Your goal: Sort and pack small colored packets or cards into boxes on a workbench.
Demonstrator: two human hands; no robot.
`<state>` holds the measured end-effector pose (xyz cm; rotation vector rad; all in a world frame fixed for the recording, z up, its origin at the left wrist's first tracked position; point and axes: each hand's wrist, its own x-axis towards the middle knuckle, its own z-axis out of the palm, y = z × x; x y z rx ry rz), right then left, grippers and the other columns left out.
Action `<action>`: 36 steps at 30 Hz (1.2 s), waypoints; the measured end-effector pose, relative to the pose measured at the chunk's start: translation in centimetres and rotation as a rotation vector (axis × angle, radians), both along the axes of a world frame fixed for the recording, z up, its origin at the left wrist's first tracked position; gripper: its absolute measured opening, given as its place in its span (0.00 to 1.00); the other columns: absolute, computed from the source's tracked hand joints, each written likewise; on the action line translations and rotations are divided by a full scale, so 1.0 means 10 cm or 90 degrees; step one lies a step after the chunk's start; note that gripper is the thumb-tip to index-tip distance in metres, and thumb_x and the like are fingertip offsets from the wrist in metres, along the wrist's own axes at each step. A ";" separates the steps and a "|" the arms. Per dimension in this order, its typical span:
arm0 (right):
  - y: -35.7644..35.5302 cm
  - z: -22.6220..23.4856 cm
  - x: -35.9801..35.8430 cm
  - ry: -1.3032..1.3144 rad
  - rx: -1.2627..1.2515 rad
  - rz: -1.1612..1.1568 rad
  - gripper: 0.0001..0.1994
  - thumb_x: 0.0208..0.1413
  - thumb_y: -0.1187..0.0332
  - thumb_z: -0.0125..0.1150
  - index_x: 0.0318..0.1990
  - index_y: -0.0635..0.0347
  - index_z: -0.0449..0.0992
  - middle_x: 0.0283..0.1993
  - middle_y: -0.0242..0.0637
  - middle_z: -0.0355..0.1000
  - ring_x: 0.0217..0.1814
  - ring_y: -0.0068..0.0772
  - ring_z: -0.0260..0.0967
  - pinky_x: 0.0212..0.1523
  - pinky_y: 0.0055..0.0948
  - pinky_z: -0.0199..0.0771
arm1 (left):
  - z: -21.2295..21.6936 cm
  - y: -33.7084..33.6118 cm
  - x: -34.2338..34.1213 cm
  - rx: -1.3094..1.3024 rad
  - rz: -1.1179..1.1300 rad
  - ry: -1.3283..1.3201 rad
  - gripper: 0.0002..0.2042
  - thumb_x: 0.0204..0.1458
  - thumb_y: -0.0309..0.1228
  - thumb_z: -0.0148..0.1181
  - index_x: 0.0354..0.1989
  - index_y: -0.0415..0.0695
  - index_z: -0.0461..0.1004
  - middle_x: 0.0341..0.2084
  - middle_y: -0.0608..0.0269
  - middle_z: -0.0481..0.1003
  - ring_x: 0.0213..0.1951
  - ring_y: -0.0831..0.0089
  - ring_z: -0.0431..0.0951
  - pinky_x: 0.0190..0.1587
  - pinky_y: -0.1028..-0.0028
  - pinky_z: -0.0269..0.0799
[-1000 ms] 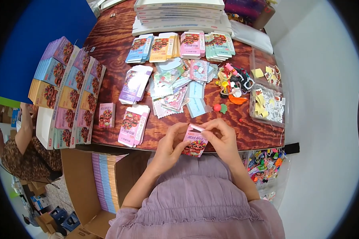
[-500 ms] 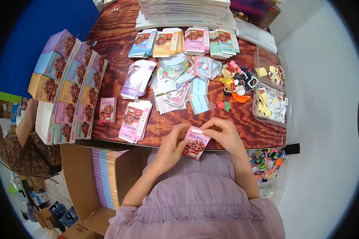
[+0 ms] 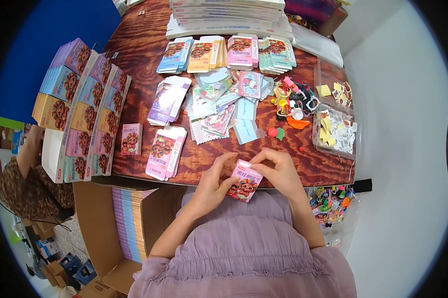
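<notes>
A small pink card box (image 3: 244, 186) with a printed cartoon picture is held upright between my hands, just off the table's near edge. My left hand (image 3: 214, 185) grips its left side, thumb across the front. With thumb and fingers, my right hand (image 3: 278, 174) pinches the top right corner, where the top looks folded down. On the table to the left lie a stack of flat pink cartons (image 3: 165, 154) and a single made-up pink box (image 3: 131, 139). Behind them is a stack of flat purple cartons (image 3: 168, 102).
Loose cards (image 3: 216, 107) are heaped mid-table. Beside them are hair ties and trinkets (image 3: 296, 102) and a clear plastic box (image 3: 335, 131) of small pieces. Display trays of boxes (image 3: 84, 116) stand left. An open brown carton (image 3: 92, 223) sits below the table edge.
The white flap that showed at the top of the pink box is now folded down under my right fingers. The whole view has shifted slightly.
</notes>
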<state>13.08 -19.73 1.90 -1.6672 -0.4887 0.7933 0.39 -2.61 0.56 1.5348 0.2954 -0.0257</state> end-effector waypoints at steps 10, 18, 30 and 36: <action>-0.02 -0.07 -0.20 -0.132 0.063 -0.032 0.08 0.57 0.79 0.60 0.44 0.69 0.80 0.44 0.38 0.77 0.43 0.25 0.74 0.42 0.23 0.72 | 0.04 0.04 0.00 -0.018 -0.001 -0.030 0.27 0.58 0.15 0.55 0.67 0.39 0.60 0.50 0.56 0.72 0.49 0.72 0.76 0.49 0.73 0.76; 0.12 -0.03 -0.49 0.018 0.208 -0.251 0.17 0.62 0.80 0.57 0.57 0.69 0.67 0.56 0.47 0.75 0.50 0.24 0.74 0.47 0.23 0.76 | 0.05 0.03 0.04 -0.055 0.014 -0.047 0.25 0.59 0.17 0.55 0.65 0.39 0.62 0.55 0.58 0.69 0.53 0.72 0.75 0.51 0.74 0.75; 0.11 -0.05 -0.42 -0.003 0.261 -0.239 0.15 0.60 0.83 0.57 0.53 0.67 0.68 0.54 0.43 0.72 0.48 0.24 0.75 0.46 0.22 0.77 | 0.01 0.05 0.02 -0.080 0.037 -0.047 0.22 0.60 0.20 0.56 0.63 0.39 0.64 0.55 0.60 0.70 0.49 0.76 0.76 0.45 0.77 0.75; 0.09 -0.01 -0.38 -0.175 0.166 -0.211 0.09 0.60 0.82 0.59 0.47 0.67 0.72 0.49 0.40 0.74 0.47 0.23 0.74 0.47 0.21 0.75 | 0.03 0.05 0.00 -0.084 0.036 -0.038 0.22 0.60 0.20 0.56 0.63 0.39 0.64 0.54 0.59 0.69 0.52 0.73 0.76 0.49 0.74 0.76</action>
